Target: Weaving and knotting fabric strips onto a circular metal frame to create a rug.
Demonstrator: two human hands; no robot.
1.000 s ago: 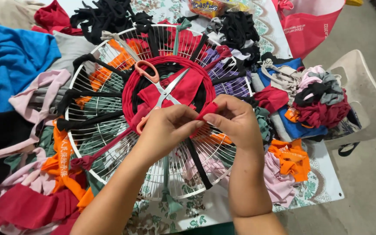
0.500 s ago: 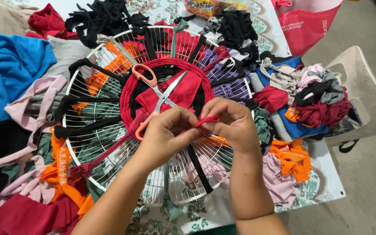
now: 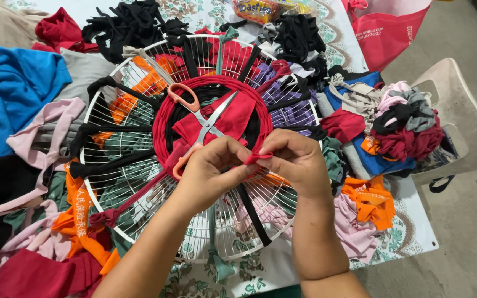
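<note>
Both hands pinched shut on the red fabric strip: left hand and right hand meet fingertip to fingertip at the lower right edge of the red woven coil. I see the coil centred on a white wire fan guard, black strips radiating out as spokes. Orange-handled scissors lie open on red cloth inside the coil. Fabric scraps piled around on the floral tablecloth; red bag top right.
</note>
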